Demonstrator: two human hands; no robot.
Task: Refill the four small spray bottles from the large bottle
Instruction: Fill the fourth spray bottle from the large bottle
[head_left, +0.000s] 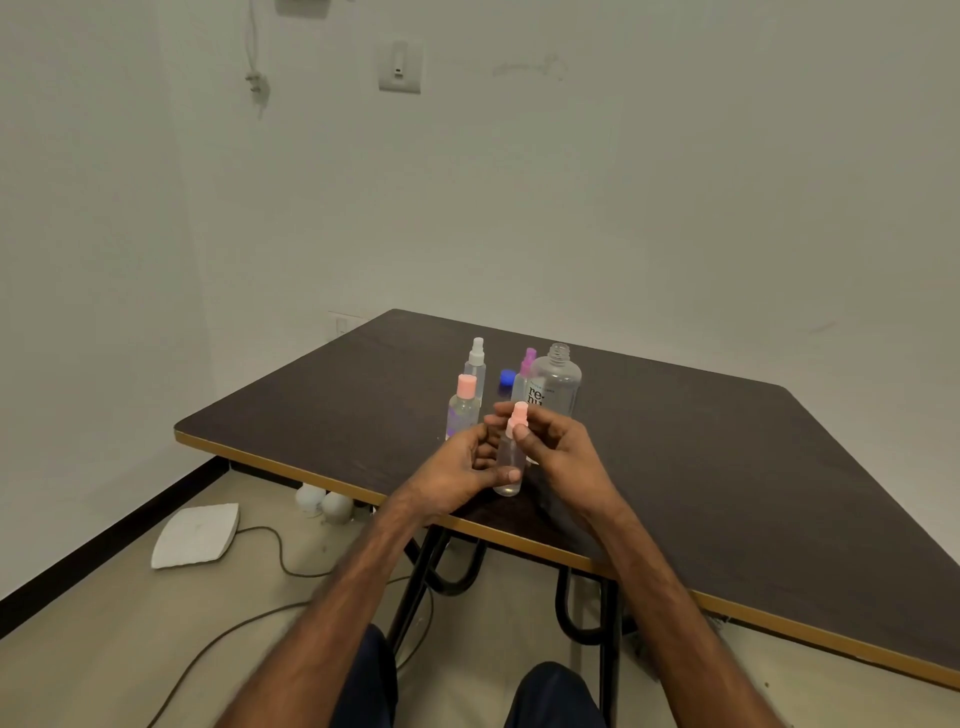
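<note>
Head view: left hand (457, 465) grips a small spray bottle (508, 470) over the near edge of the surface (727, 467), right hand (563, 452) fingers (531, 435) pinching its pink sprayer top (519, 413). Just behind, a pink-capped bottle (462, 410) at 11 o'clock, and the uncapped large bottle (558, 382) at 1 o'clock.

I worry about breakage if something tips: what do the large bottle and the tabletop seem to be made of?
Large bottle: likely clear plastic, glossy; the wall is see-through with a moulded threaded neck, though glass cannot be ruled out.
Tabletop: apparently dark wood-grain laminate, matt, with a tan edge band along its near side.
</note>
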